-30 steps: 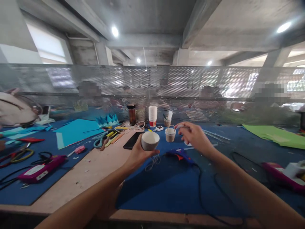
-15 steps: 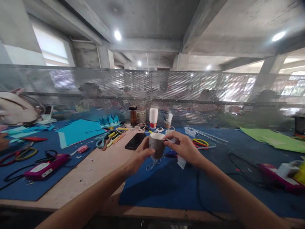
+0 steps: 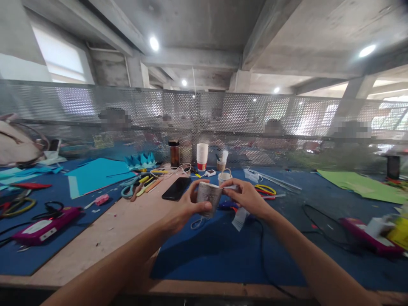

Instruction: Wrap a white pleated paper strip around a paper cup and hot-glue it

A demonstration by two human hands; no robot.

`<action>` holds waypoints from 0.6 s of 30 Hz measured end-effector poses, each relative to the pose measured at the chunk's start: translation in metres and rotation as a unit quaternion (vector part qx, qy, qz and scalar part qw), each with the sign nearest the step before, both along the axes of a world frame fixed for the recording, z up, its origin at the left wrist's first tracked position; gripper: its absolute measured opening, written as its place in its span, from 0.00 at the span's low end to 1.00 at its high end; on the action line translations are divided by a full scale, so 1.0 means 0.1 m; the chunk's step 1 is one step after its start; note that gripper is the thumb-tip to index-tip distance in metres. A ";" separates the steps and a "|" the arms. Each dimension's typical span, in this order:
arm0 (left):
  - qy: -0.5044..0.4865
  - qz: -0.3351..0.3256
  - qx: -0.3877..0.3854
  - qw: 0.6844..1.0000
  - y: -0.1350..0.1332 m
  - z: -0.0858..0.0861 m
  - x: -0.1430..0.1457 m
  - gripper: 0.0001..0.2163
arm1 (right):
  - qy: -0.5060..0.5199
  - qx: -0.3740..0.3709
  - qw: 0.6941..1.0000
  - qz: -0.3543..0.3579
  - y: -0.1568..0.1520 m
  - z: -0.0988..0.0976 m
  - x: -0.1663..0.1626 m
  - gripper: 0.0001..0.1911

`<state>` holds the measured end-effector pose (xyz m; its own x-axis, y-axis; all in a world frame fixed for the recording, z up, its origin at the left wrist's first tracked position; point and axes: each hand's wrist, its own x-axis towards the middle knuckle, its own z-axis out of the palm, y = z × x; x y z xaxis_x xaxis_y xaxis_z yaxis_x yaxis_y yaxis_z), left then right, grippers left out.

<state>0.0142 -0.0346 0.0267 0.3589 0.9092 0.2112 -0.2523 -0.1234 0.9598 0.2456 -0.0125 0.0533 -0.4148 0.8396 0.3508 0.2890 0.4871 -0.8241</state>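
At the centre of the frame, above the bench (image 3: 105, 238), the person's left hand (image 3: 185, 208) has its grip clamped around a cup (image 3: 208, 197). The right hand (image 3: 247, 195) brings its fingertips together at the rim; what they pinch is unclear. The cup looks light, thin-walled and easily dented, best held gently round its side. It is mottled grey and tapered; a pale, limp strip (image 3: 240, 220) shows below the right hand.

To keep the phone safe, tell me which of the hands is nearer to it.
Left. The left hand, holding the gray cup, shows just below and right of the black phone; the right hand is farther right, by the cup's right side.
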 end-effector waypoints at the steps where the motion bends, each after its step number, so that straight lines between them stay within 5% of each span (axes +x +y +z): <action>1: -0.008 -0.012 -0.013 1.000 -0.01 -0.01 -0.01 0.33 | 0.000 -0.009 1.000 0.001 0.01 -0.01 0.00 0.15; 5: -0.029 -0.034 -0.043 0.998 -0.03 -0.03 -0.04 0.28 | -0.009 -0.016 1.000 -0.001 0.01 -0.02 -0.01 0.15; 12: 0.008 0.064 0.008 0.998 0.01 -0.04 -0.03 0.27 | 0.125 0.018 0.992 -0.013 0.07 -0.07 -0.03 0.07; 18: 0.054 0.127 0.073 0.988 0.06 -0.10 -0.08 0.34 | 0.060 0.035 0.997 -0.040 -0.10 0.03 -0.07 0.12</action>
<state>0.0060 -0.0289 0.0165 0.1516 0.9356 0.3190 -0.0927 -0.3078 0.9469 0.2390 -0.0221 0.0562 -0.2986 0.8403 0.4525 0.2305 0.5236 -0.8202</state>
